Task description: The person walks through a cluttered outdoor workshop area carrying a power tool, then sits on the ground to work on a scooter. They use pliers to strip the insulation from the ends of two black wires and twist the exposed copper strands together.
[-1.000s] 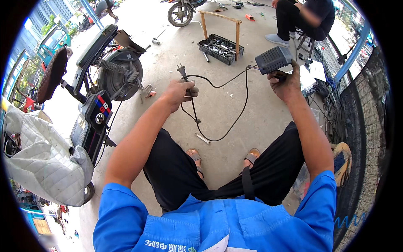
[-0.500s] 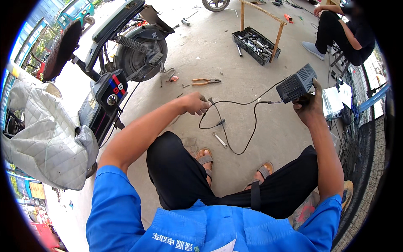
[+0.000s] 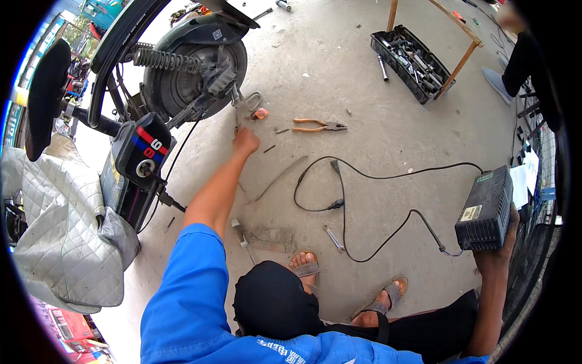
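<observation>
Wide view from the head, downward to the floor, edges perhaps distorted.

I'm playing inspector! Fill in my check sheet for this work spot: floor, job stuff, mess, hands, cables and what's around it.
Surface: grey concrete floor with marks and small bits on it.
Job's things: black ribbed box, held up at the right.
Clutter: orange-handled pliers and a wrench lie loose; a black crate is full of metal tools.
Hands: right hand holds the box; left hand is near the two-wheeler, can't tell if it holds anything.
Cables: black cable from the box, looped across the floor.
Surroundings: two-wheeler at left; another person's leg at upper right.
</observation>
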